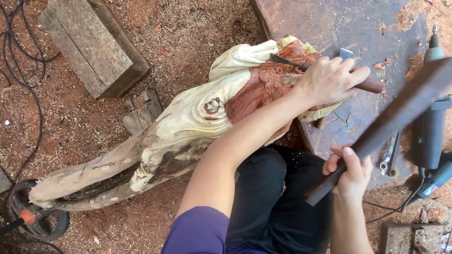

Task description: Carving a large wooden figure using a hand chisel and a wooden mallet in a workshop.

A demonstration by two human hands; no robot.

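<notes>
Carving a wooden sculpture (pixel 188 127)
Left hand (pixel 329 80) grips a chisel (pixel 301 65) against the reddish wood, upper centre; right hand (pixel 351 174) clutches a dark mallet bar (pixel 400 113).

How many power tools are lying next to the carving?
2: a grey rotary grinder lying by the right edge, and a blue-grey power tool just below it, right of the right hand. More may be out of view.

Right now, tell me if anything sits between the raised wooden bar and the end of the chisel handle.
Nothing visible does. The right hand holds the wooden bar raised above the bench. The left hand grips the chisel against the carving, and the handle's end pokes out bare past the fingers, with only open air between it and the bar.
</notes>
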